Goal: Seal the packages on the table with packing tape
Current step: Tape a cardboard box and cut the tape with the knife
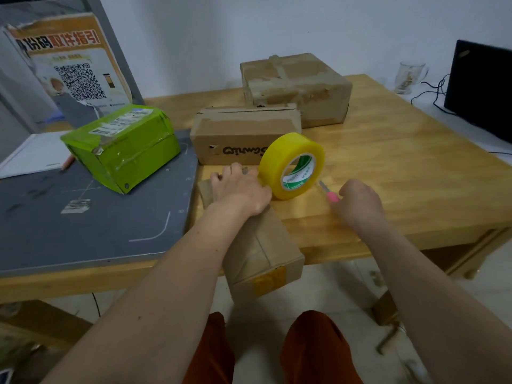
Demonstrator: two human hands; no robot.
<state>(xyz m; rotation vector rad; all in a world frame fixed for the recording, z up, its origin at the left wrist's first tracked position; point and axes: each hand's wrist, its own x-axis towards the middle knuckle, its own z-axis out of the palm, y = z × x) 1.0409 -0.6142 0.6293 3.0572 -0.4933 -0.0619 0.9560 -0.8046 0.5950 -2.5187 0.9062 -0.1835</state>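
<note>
brown package point(263, 245) overhangs the table point(388, 162) edge, yellow tape on its end

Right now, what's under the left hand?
The left hand rests on a long brown package that overhangs the table edge. Its fingers cover the package's far end, beside the yellow tape roll.

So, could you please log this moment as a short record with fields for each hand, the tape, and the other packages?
left hand: left hand rests on the long brown package, which overhangs the table edge
right hand: right hand holds a pink cutter
tape: yellow tape roll stands on edge between the hands
other packages: green box on the grey mat; printed carton; large taped box
</note>
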